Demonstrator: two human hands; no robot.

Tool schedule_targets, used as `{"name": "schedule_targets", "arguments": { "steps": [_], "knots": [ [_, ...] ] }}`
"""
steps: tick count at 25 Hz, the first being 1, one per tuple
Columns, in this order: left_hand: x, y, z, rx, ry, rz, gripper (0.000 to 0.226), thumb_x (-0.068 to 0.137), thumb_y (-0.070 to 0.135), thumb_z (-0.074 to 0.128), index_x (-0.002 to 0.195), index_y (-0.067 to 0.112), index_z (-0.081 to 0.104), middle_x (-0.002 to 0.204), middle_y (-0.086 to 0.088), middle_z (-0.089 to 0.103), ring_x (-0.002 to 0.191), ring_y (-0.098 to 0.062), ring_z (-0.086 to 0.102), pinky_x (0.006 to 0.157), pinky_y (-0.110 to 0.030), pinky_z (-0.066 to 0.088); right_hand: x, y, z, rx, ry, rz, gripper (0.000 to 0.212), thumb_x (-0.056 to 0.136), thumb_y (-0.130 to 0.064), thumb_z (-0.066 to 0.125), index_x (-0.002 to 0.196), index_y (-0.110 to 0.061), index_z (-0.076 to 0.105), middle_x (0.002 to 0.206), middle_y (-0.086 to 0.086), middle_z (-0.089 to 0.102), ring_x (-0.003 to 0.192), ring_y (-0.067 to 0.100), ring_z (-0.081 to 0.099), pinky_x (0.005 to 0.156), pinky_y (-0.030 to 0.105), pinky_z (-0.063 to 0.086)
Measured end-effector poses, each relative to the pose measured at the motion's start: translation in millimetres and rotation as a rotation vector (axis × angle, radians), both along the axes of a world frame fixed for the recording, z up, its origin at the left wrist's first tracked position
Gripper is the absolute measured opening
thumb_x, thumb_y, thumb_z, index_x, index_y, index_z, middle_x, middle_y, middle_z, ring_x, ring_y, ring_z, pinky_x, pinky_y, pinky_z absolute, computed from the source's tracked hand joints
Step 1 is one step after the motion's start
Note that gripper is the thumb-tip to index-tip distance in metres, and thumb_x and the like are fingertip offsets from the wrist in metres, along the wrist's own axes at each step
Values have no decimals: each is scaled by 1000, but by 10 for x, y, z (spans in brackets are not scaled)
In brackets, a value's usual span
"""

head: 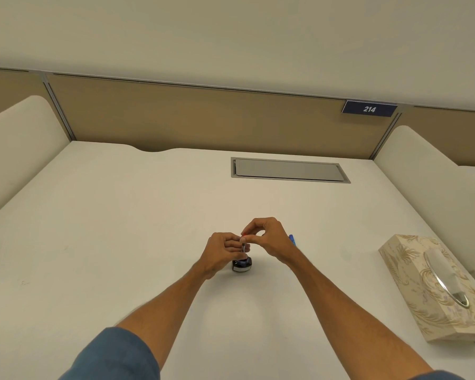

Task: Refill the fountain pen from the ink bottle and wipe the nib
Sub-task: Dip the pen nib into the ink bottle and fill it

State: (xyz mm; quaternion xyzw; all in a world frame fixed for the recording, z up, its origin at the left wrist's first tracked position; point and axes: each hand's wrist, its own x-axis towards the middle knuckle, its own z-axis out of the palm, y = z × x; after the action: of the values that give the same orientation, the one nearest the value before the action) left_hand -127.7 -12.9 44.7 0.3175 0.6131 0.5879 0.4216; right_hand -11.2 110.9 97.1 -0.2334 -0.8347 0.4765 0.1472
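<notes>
A small dark ink bottle (242,265) stands on the white desk (121,229), its mouth uncovered. The fountain pen's inner part (243,246), thin and upright, points down into the bottle. My left hand (222,250) grips it around the middle, just above the bottle. My right hand (269,238) pinches its red top end between thumb and fingers. A blue pen piece (292,239) lies on the desk just behind my right hand, mostly hidden. The nib is out of sight inside the bottle's neck.
A patterned tissue box (436,292) with a tissue showing in its slot sits at the right. A grey cable hatch (288,170) is set into the desk farther back. Padded dividers rise at both sides, and a beige panel with a sign "214" closes the back.
</notes>
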Motion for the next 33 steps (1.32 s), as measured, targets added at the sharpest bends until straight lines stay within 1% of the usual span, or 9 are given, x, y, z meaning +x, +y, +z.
{"name": "schedule_targets", "arguments": {
  "steps": [4,6,10,15,20,25,27,30,33],
  "knots": [
    [-5,4,-2,5,4,-7,33,69,-13,76,99,-1,69,94,-19,75,89,-28,74,76,-28,58,15,9,-12,-7,-18,10,17,80,-14,77,95,-8,75,91,7,76,89,18,70,83,24,54],
    [-6,6,-4,5,-1,-8,34,69,-13,76,100,-1,69,95,-19,75,90,-28,74,76,-28,58,14,14,-7,-2,-26,1,15,80,-13,76,93,-7,75,91,9,75,89,21,70,85,27,53],
    [-7,11,-4,1,-3,-7,34,69,-14,76,100,-2,68,95,-19,75,91,-28,74,77,-30,58,-1,7,4,-2,-12,-5,10,77,-12,79,85,-10,74,83,7,74,82,20,70,79,26,55],
    [-17,9,0,8,3,-15,33,69,-14,76,98,-1,69,94,-19,75,91,-29,74,77,-30,58,12,17,-26,-9,-29,6,13,80,-14,76,93,-10,75,89,6,76,88,18,71,87,30,54],
    [-16,13,0,4,7,-15,34,68,-14,77,99,-2,69,94,-19,76,90,-28,74,78,-31,59,-3,5,-11,9,-18,-7,9,77,-12,78,85,-11,74,81,3,73,81,17,69,83,30,55],
    [-24,13,-8,-1,7,-17,35,69,-14,76,102,-4,68,95,-19,75,91,-28,74,79,-31,59,11,14,-38,-11,-17,-5,14,79,-14,76,93,-11,76,89,5,76,87,16,71,87,28,54],
    [-21,12,-3,3,5,-17,35,69,-14,76,102,-4,68,95,-20,75,91,-29,74,78,-30,59,11,19,-36,-6,-18,-6,12,80,-13,75,91,-11,76,88,5,76,87,17,71,87,26,53],
    [-17,12,7,4,8,-13,34,69,-15,76,100,-4,68,95,-21,75,90,-28,74,76,-29,58,-3,11,-27,11,-9,-12,10,77,-12,78,85,-9,75,83,6,75,82,18,70,82,26,54],
    [-19,14,13,2,8,-14,34,69,-15,76,100,-4,68,95,-21,75,90,-28,74,76,-29,59,-2,5,-34,0,0,-13,12,76,-13,79,87,-10,75,84,5,75,81,14,70,82,25,55]
  ]
}}
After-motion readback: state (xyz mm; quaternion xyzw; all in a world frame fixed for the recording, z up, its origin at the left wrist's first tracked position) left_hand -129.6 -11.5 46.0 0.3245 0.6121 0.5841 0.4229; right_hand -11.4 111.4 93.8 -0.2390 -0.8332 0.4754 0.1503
